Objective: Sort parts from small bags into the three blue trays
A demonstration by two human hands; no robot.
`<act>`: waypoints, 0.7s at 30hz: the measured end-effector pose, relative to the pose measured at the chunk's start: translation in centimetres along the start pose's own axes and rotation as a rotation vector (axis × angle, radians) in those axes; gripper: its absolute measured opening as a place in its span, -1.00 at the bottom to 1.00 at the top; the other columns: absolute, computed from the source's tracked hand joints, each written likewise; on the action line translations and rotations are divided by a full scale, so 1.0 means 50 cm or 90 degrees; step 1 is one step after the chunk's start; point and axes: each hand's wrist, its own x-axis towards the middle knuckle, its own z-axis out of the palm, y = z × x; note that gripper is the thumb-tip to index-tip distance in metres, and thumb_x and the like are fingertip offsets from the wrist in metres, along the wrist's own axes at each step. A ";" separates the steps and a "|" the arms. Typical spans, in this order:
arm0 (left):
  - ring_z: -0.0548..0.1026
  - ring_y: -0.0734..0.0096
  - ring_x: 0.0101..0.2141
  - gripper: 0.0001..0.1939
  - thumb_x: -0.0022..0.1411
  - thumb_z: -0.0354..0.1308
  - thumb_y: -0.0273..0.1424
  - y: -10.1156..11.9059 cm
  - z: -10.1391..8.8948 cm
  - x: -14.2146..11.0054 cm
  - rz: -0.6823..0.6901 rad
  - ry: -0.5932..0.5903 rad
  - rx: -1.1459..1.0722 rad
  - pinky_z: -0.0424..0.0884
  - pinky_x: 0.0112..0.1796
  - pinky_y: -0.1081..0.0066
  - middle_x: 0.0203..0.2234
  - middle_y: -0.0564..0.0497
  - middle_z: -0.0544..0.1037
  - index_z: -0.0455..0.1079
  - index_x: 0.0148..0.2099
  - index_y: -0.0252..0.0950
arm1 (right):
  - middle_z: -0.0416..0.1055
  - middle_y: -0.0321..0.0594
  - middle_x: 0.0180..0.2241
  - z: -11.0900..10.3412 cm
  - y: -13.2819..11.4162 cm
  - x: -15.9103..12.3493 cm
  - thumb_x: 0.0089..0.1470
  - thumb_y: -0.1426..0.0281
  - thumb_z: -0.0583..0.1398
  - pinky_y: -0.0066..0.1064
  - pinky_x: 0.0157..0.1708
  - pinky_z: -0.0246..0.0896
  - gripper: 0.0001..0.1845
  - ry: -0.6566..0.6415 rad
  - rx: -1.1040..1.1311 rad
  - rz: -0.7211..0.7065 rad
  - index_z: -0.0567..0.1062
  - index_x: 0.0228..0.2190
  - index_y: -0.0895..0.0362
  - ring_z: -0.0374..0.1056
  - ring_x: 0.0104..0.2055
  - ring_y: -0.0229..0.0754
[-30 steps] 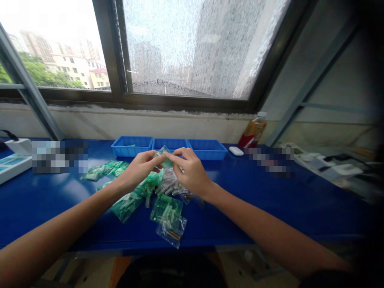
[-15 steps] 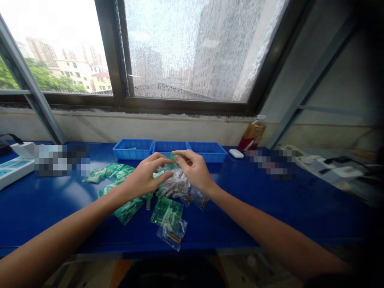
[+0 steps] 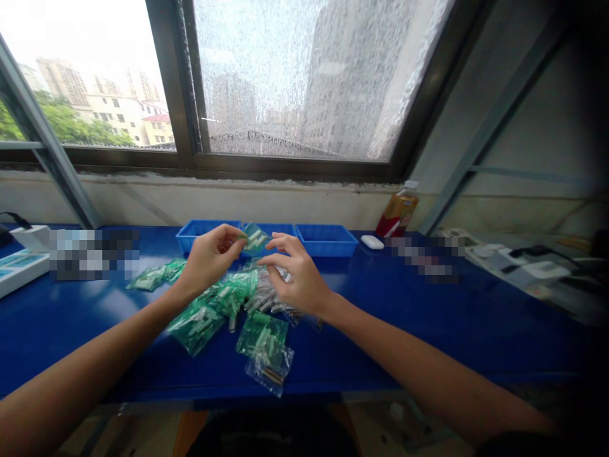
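My left hand (image 3: 209, 259) pinches a small green plastic bag (image 3: 255, 238) by its corner and holds it up above the blue table (image 3: 428, 324), in front of the blue trays (image 3: 328, 240). My right hand (image 3: 295, 274) hovers just to the right of it, fingers curled and apart, with nothing in them, over a pile of small clear and green bags of parts (image 3: 247, 304). More green bags (image 3: 155, 274) lie to the left of the pile.
Three blue trays stand in a row at the back of the table under the window. A drink bottle (image 3: 398, 216) and a small white object (image 3: 372, 242) are at the back right. White devices (image 3: 19, 263) sit at the far left, more equipment (image 3: 523, 270) at the right.
My left hand has lifted the small green bag up and to the left. My right hand has let go of it and dropped slightly toward the pile.
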 end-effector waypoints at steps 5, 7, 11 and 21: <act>0.38 0.43 -0.49 -0.76 0.15 0.03 -0.29 -0.079 -0.079 0.054 0.111 0.160 0.403 0.31 -0.34 0.40 -0.40 -0.02 0.46 0.40 -0.22 -0.32 | 0.36 -0.16 -0.31 -0.001 0.005 0.000 0.02 0.47 0.12 -0.14 -0.03 0.14 -0.82 -0.023 -0.032 0.025 0.53 -0.40 0.10 0.20 -0.08 -0.11; 0.43 0.28 -0.33 -0.64 0.11 0.05 -0.26 -0.112 -0.099 0.068 0.102 0.098 0.506 0.33 -0.24 0.33 -0.23 -0.12 0.42 0.37 -0.08 -0.34 | 0.37 -0.15 -0.34 0.000 0.004 -0.001 0.02 0.45 0.13 -0.19 -0.05 0.14 -0.83 -0.050 -0.034 0.022 0.54 -0.40 0.13 0.21 -0.11 -0.12; 0.38 0.11 -0.12 -0.57 0.12 0.00 -0.22 -0.112 -0.091 0.062 0.117 -0.063 0.538 0.28 -0.07 0.22 -0.12 -0.23 0.36 0.38 -0.07 -0.41 | 0.37 -0.17 -0.38 0.001 0.001 -0.004 0.04 0.43 0.12 -0.25 -0.10 0.15 -0.83 -0.113 -0.033 0.023 0.53 -0.38 0.15 0.20 -0.15 -0.15; 0.46 0.28 -0.15 -0.62 0.16 -0.02 -0.17 -0.036 -0.080 0.033 0.027 -0.531 0.329 0.31 -0.13 0.38 -0.16 -0.05 0.53 0.43 -0.09 -0.25 | 0.37 -0.18 -0.38 0.002 0.003 -0.007 0.06 0.41 0.11 -0.23 -0.13 0.12 -0.82 -0.141 -0.022 0.033 0.52 -0.35 0.14 0.20 -0.17 -0.15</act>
